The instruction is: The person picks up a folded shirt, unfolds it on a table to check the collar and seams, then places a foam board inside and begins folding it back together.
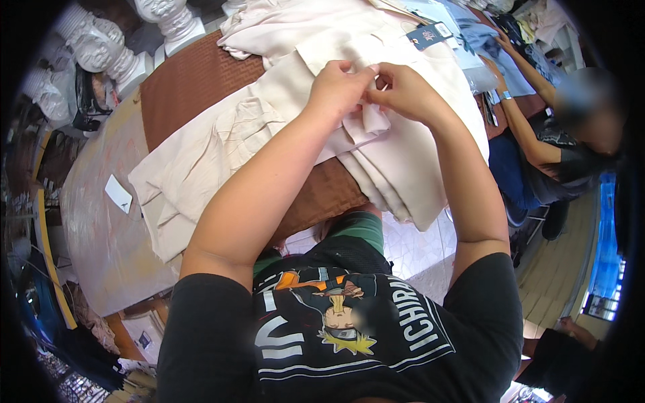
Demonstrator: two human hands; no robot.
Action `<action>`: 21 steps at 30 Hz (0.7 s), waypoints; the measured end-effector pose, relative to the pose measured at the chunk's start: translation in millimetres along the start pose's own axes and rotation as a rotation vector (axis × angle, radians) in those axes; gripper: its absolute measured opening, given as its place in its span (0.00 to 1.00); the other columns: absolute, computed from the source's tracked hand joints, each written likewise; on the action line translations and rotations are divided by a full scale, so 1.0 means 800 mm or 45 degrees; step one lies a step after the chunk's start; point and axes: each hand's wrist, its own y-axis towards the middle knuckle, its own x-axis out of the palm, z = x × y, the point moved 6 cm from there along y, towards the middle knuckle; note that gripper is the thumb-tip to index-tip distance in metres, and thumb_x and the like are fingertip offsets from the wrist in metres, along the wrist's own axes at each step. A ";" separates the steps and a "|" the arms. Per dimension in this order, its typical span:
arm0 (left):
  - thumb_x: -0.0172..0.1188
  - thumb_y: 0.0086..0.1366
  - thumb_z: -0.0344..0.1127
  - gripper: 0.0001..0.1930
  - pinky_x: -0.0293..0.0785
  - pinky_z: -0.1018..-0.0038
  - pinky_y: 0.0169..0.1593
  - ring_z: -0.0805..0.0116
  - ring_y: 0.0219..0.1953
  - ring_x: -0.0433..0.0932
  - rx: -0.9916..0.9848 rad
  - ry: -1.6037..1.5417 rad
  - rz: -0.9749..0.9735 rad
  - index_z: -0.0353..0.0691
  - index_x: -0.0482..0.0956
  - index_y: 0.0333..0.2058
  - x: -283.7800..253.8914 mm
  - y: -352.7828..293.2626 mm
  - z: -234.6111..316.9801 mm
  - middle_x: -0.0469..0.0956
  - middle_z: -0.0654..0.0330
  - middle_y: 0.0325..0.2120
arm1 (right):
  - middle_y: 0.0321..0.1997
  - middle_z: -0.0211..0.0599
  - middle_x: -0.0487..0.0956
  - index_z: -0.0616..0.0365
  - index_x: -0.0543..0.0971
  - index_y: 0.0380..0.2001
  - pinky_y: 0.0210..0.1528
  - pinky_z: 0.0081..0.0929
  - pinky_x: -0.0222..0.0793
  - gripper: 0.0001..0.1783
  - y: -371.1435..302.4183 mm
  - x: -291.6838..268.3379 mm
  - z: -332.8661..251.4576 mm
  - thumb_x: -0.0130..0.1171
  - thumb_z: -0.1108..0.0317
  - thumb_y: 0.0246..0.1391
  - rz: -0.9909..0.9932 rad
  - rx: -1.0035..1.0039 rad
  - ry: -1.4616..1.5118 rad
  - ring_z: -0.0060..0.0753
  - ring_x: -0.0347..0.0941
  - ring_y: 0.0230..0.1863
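A cream garment (201, 151) lies spread across the table, its thinner, crumpled fabric showing near the left end. My left hand (341, 88) and my right hand (406, 93) meet over its upper part, fingertips almost touching. Both hands pinch a folded edge of the cream cloth between thumb and fingers. Just what lies inside the pinch is hidden by the fingers. More cream cloth (430, 168) hangs in layers over the near table edge, under my right forearm. A dark hang tag (430, 35) rests on the fabric beyond my right hand.
A brown cloth (181, 94) covers part of the rounded table (94, 248). A white tag (119, 193) lies at left. White sculpted busts (101, 50) stand behind. At right, another person's hands (497, 74) touch blue cloth (480, 33).
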 end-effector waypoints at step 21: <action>0.61 0.58 0.40 0.14 0.72 0.78 0.41 0.73 0.36 0.77 0.425 0.340 0.338 0.38 0.80 0.40 -0.133 -0.036 0.019 0.80 0.59 0.33 | 0.42 0.35 0.79 0.58 0.78 0.45 0.44 0.25 0.68 0.18 0.010 -0.047 0.006 0.56 0.60 0.54 0.324 -0.215 -0.247 0.27 0.73 0.41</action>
